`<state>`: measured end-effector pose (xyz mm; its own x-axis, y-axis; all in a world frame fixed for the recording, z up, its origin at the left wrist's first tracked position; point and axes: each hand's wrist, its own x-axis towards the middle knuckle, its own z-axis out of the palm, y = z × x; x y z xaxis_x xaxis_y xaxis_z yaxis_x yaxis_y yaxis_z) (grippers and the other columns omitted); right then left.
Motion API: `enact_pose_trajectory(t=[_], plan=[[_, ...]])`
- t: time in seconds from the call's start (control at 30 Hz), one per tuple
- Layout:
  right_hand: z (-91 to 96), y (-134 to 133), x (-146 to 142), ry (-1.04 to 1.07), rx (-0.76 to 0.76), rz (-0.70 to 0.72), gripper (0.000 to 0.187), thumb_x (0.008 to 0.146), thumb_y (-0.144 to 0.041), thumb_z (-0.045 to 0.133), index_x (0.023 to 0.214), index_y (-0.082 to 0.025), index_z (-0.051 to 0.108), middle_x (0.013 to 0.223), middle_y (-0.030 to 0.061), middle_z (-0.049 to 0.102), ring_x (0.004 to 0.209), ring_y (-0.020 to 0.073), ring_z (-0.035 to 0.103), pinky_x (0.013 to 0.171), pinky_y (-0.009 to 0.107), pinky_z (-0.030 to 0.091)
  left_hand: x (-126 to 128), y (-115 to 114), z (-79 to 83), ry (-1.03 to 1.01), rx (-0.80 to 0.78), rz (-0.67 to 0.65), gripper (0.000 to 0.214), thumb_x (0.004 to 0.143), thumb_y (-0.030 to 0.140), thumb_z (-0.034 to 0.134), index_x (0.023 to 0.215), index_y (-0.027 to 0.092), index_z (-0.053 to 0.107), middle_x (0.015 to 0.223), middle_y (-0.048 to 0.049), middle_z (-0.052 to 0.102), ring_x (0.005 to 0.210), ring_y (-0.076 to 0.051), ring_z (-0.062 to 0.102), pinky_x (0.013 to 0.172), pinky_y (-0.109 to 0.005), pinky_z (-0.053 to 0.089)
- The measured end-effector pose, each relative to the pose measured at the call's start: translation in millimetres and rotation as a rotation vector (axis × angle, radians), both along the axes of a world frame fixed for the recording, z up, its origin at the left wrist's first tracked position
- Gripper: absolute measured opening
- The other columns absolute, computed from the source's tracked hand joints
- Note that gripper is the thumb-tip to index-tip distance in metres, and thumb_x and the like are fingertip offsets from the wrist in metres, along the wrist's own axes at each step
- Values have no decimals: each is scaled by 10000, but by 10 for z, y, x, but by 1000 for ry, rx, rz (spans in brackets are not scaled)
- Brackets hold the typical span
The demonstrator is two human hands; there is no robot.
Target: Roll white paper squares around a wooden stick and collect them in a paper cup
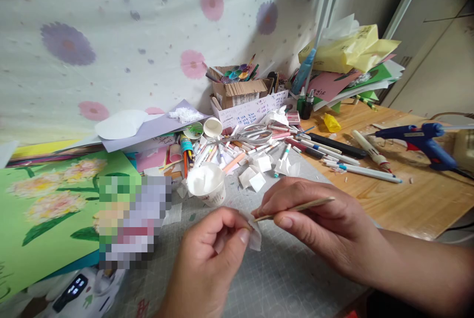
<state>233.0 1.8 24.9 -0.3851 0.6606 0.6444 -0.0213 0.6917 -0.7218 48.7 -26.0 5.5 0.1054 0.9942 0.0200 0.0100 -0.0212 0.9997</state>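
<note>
Between finger and thumb, my left hand (pixel 218 249) pinches a small piece of thin white paper (pixel 255 240). My right hand (pixel 314 229) grips a thin wooden stick (pixel 311 204) between thumb and fingers. The stick's left end meets the edge of the paper, and its other end sticks out toward the upper right. Both hands are held above a grey cutting mat (pixel 281 278). Just beyond my left hand stands a white paper cup (pixel 206 187) with white material inside. Several small white paper squares (pixel 255 179) lie behind my fingers.
A pile of markers (pixel 237 152) and scissors (pixel 255 134) spreads behind the cup. A blue glue gun (pixel 418 135) lies on the wooden table (pixel 414 204) at right. Green paper with painted flowers (pixel 66 229) is at left. A cardboard box (pixel 240 92) stands at the back.
</note>
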Motion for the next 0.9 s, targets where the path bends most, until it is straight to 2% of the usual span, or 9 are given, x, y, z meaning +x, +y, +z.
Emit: enact_pose_trajectory(t=[0.13,0.27,0.43,0.63,0.9], plan=[[3,-8,-3,-1,-12,2,107,890,-72,579,942,-77,672,816,121,697,772,187,662,687,311,543,-7,1,-4,39,0,9,122,808,171,617,698,201,661,679,17,631,673,-143,549,632,-221,439],[-13,-2,-7,19,-88,7,92,906,-123,580,912,-115,671,804,92,693,757,178,658,673,306,542,-16,2,-20,-3,-2,15,116,817,197,620,707,209,657,675,18,620,698,-151,543,631,-218,428],[-33,29,-11,81,-219,87,96,927,-159,558,891,-132,642,806,69,670,772,168,650,695,312,538,-18,18,-31,-73,-34,-13,112,832,217,614,731,211,661,667,24,606,639,-136,495,628,-228,408],[-54,35,-14,116,-301,144,107,946,-191,543,901,-136,622,796,44,639,735,130,629,675,271,530,-8,10,7,-83,-37,-24,130,807,198,623,683,197,660,705,6,635,708,-155,548,669,-241,420],[-43,25,-30,60,-279,131,128,948,-229,548,894,-147,631,801,49,657,759,136,640,676,265,540,3,5,53,4,17,-9,143,779,137,594,650,197,611,704,15,608,713,-156,540,673,-251,416]])
